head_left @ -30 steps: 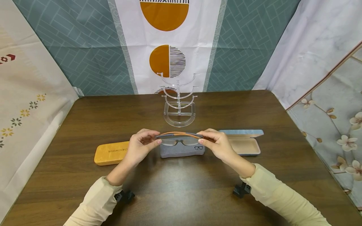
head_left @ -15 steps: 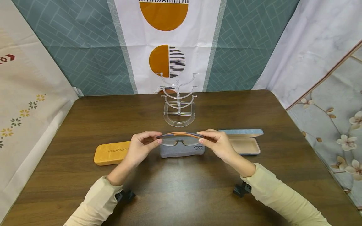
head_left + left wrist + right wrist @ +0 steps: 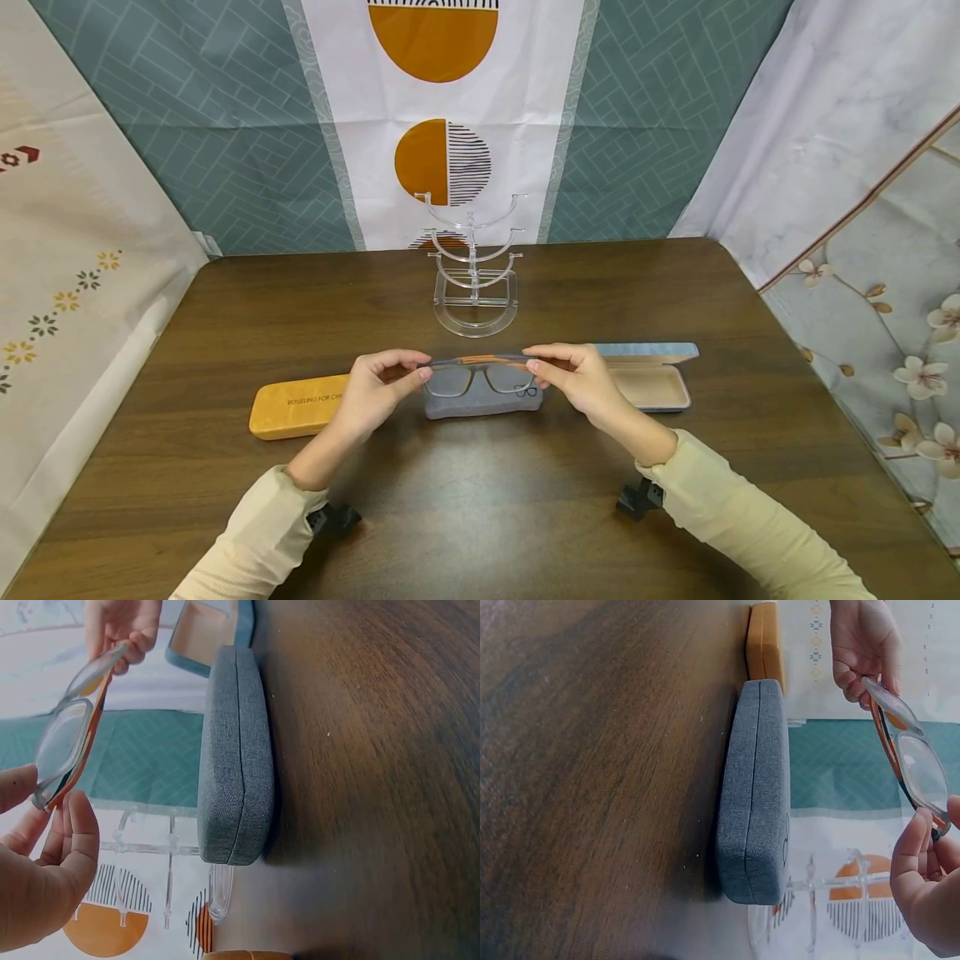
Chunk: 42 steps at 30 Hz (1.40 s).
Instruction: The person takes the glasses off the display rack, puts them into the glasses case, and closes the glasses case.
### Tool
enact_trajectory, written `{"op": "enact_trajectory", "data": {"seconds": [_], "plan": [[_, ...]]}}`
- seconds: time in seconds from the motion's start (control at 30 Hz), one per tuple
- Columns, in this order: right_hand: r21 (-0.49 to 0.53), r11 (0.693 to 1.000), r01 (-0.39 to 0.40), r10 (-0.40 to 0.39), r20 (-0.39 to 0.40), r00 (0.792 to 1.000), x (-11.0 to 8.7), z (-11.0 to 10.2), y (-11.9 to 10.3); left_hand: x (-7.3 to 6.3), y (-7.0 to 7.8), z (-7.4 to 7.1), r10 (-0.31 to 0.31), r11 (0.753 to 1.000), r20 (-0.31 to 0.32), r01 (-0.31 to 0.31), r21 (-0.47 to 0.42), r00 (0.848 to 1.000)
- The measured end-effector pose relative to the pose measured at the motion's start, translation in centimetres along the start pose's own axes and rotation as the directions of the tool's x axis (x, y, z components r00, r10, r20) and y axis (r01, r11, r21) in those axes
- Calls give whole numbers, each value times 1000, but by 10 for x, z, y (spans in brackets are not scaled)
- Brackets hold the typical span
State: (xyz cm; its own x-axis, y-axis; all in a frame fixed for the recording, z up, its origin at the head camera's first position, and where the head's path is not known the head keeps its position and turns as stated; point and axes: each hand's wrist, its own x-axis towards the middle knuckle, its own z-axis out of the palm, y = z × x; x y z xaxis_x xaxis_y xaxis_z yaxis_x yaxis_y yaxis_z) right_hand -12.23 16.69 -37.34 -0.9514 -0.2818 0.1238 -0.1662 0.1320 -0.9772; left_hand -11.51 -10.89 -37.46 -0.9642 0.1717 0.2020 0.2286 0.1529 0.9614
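Observation:
A pair of eyeglasses (image 3: 480,367) with a dark frame and orange temples is held up between both hands in the head view. My left hand (image 3: 369,392) pinches one end of the frame with thumb and fingers, and my right hand (image 3: 579,382) pinches the other end. Both wrist views show the glasses (image 3: 73,727) raised off the table, apart from the grey glasses case (image 3: 236,757). That case (image 3: 483,402) lies closed below and behind the lenses, a small glasses print at its right end.
To the left lies a closed yellow glasses case (image 3: 296,406), partly behind my left hand. An opened light-blue case (image 3: 651,387) with a beige lining sits to the right. Farther back stands a clear tiered display stand (image 3: 474,279) on the wooden table (image 3: 480,517).
The glasses have tilted so that the lenses face the head camera more and show larger over the grey case. Both hands keep their pinch, with small finger and wrist shifts.

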Motion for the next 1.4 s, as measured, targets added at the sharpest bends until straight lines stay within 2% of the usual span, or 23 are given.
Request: {"op": "enact_trajectory", "data": {"seconds": [0.2,0.4,0.5,0.67,1.0,1.4], "plan": [[28,999,-18,18,-7,1000,2,-1,1,0,-3,1,-8,1000,26,9,-21,1000],[43,998,-51,52,-20,998,3,-2,2,-1,-5,1,31,999,71,-29,-35,997],[56,996,-63,65,-24,998,3,-3,1,-2,-5,0,68,998,112,-69,0,991],[72,995,-74,76,-23,997,3,-4,2,-4,-4,0,113,985,160,-132,114,981],[68,994,-86,87,-8,996,2,-7,3,-3,-8,3,198,950,145,-226,217,969],[-36,999,9,-9,-23,1000,-8,-16,6,0,-4,11,203,947,144,-231,223,969]]}}
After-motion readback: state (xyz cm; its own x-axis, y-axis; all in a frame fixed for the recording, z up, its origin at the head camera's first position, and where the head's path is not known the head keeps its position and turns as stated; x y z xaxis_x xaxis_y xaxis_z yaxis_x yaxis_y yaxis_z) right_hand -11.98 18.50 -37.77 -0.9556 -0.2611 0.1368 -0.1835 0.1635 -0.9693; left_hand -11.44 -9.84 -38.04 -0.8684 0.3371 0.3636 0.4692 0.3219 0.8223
